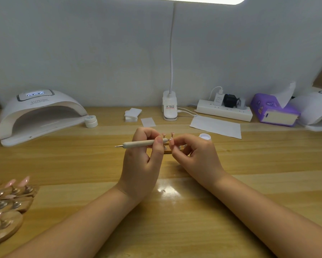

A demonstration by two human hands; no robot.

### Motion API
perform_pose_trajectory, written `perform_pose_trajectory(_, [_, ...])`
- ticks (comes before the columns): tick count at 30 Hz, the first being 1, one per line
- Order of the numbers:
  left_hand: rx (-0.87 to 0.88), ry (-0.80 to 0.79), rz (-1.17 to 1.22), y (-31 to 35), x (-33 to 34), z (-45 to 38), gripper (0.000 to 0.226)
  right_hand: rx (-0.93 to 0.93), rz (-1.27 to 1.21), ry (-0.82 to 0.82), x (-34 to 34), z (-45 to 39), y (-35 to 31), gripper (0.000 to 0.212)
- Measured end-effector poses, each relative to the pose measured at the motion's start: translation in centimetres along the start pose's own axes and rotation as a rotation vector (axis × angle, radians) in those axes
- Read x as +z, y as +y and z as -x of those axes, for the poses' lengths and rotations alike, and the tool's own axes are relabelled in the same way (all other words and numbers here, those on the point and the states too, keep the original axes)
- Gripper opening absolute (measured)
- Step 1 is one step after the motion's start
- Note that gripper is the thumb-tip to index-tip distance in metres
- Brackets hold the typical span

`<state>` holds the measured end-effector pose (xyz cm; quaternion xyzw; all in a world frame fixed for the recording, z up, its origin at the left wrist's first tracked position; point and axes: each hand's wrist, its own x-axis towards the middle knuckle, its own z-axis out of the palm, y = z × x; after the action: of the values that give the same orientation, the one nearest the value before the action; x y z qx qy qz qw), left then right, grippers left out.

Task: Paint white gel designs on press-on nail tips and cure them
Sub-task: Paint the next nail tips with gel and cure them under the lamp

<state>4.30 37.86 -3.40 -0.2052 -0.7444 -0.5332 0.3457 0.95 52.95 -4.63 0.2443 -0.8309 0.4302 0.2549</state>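
My left hand [143,161] grips a pale wooden dotting pen [138,143] held level, its metal tip pointing left and its other end meeting a nail tip. My right hand [193,155] pinches that small pink nail tip [171,141] against the pen's right end. Behind both hands stands a wooden holder [167,150] with pink nail tips [172,134] on metal posts, mostly hidden by my fingers. An open white gel pot [205,136] sits just right of the holder. A white curing lamp [39,116] stands at the far left with its display lit.
Several wooden stands with pink nail tips [9,198] lie at the left front edge. A small closed jar [91,121], cotton pads [132,114], a paper sheet [216,126], a clip lamp base [170,107], power strip [224,109], purple tissue pack [273,112] and second lamp [316,112] line the back.
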Motion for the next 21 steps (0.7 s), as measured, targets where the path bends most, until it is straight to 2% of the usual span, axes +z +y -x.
perform_pose_trajectory(21, [-0.022, -0.007, 0.027, -0.17, 0.09, -0.06, 0.004, -0.009, -0.002, 0.011, 0.04, 0.01, -0.1, 0.009])
